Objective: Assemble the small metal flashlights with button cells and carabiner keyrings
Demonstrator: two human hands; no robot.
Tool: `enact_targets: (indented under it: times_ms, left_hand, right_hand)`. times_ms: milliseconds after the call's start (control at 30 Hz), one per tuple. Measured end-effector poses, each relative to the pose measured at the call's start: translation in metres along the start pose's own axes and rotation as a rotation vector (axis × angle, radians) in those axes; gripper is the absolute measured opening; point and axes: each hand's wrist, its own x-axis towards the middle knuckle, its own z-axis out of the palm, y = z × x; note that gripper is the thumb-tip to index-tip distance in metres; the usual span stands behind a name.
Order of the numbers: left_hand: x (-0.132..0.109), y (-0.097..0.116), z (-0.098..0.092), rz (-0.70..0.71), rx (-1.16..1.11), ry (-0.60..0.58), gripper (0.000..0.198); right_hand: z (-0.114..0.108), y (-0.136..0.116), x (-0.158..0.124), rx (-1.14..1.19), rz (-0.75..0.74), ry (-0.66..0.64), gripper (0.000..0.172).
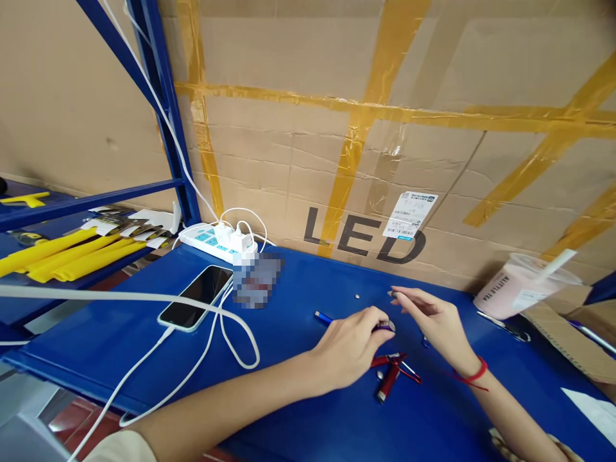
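Observation:
My left hand [353,346] is closed round a small blue-purple metal tube [385,326], its round silvery end turned toward my right hand. Whether the blue rod [323,317] sticking out behind the left hand belongs to it, I cannot tell. Thumb and fingertips of my right hand [436,317] pinch a tiny dark piece [395,294], too small to name. Under the hands lie red metal tubes [387,384] with a silvery clip [410,370] beside them. A small silver disc [380,375] rests among them, another silver piece [357,296] farther back. Beside the right hand is a small blue part [425,342].
On the blue tabletop [289,398] at left are a phone [197,298], white cables and a power strip [206,240]. A drink cup [522,285] and a pen [503,326] stand and lie at right. A taped cardboard box [289,160] walls the back.

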Motion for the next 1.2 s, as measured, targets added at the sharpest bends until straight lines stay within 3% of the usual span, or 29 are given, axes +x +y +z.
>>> enact_targets:
  times_ms: [100, 267, 433, 567, 767, 1000, 1200]
  left_hand:
    - [0.003, -0.011, -0.006, -0.012, -0.076, 0.088, 0.018]
    - [-0.001, -0.022, -0.002, -0.039, -0.173, 0.135, 0.019]
    - [-0.006, -0.031, 0.014, -0.094, -0.204, 0.091, 0.016]
    - [-0.004, -0.037, 0.024, -0.085, -0.183, 0.082, 0.016]
    - [0.001, -0.038, 0.028, -0.009, -0.182, 0.094, 0.015]
    - [0.002, -0.04, 0.028, -0.052, -0.212, 0.093, 0.014]
    - [0.002, -0.04, 0.027, -0.033, -0.171, 0.083, 0.012]
  right_hand:
    - [0.009, -0.026, -0.001, 0.024, -0.001, -0.056, 0.032]
    - [0.02, -0.049, -0.001, 0.051, -0.069, 0.003, 0.022]
    - [0.029, -0.029, -0.012, 0.162, -0.001, 0.075, 0.016]
    - [0.03, -0.015, -0.021, 0.158, 0.058, 0.03, 0.014]
    - [0.025, -0.021, -0.021, 0.095, -0.096, 0.01, 0.008]
    - [0.02, -0.015, -0.017, 0.134, -0.017, -0.096, 0.012]
    - [0.018, -0.016, -0.018, 0.169, 0.041, -0.109, 0.015]
